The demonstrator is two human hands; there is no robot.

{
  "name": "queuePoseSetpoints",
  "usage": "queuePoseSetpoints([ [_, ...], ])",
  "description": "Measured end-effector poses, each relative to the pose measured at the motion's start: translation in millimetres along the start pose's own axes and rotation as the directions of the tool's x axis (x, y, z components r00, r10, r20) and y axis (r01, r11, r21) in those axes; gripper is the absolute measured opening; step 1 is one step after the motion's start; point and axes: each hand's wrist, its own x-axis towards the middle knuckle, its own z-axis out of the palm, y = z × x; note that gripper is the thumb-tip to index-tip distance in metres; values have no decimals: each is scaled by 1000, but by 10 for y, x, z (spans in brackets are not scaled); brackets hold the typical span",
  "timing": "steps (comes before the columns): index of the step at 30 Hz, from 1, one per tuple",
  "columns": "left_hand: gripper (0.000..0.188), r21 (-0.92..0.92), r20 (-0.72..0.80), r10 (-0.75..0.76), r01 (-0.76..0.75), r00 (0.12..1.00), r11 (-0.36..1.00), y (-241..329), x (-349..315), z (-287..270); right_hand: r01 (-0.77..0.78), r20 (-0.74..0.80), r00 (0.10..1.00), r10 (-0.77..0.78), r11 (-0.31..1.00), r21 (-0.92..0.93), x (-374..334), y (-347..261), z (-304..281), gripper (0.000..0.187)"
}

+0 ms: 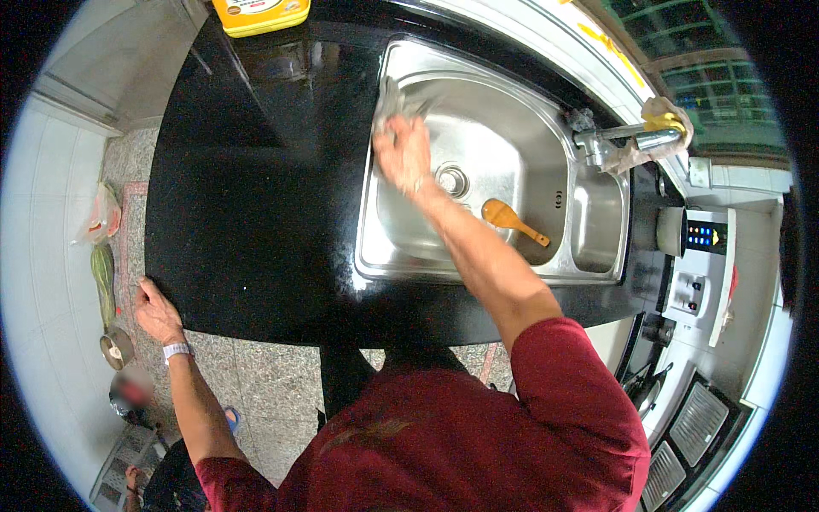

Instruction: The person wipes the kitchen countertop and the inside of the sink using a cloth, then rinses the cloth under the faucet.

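My right hand (403,152) is at the left rim of the steel sink (368,247), closed on a grey cloth (391,101) that is blurred by motion. The cloth lies across the rim beside the black countertop (256,205). Beyond the left end of the counter's front, my left hand (159,312) is at the countertop's edge with loosely bent fingers and nothing visible in it. A wooden rice paddle (512,220) lies inside the large basin, to the right of the drain (450,179).
A faucet (627,145) with cloth wrapped on it stands right of the sink. A yellow tub (260,15) is at the far left of the counter. On the floor at left are a long green gourd (102,277) and a plastic bag (104,213). Another person (171,478) is at lower left.
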Motion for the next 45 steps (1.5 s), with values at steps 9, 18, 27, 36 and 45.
queuePoseSetpoints([
  [9, 64, -11, 87, -127, 129, 988, 992, -7, 68, 89, 390, 787, 605, -122, 907, -160, -1268, -503, -673, 20],
  [18, 61, 19, 119, 205, -209, 971, 978, -587, 349, 226, 90, 589, 784, 194, 904, -418, -1596, 444, -1697, 23],
  [27, 55, 90, -145, 225, -214, 963, 973, -719, -695, -322, -21, 387, 824, 413, 706, -708, -1981, 1739, -3129, 23],
  [36, 21, -429, 39, 169, -137, 985, 893, -132, -1986, -837, -277, 282, 905, 320, 944, -181, -1923, 2017, -3661, 21],
  [45, 14, -806, 356, 586, -78, 728, 587, 2194, -2664, -710, -44, 21, 999, 39, 946, 320, -1663, 917, -4065, 18],
])
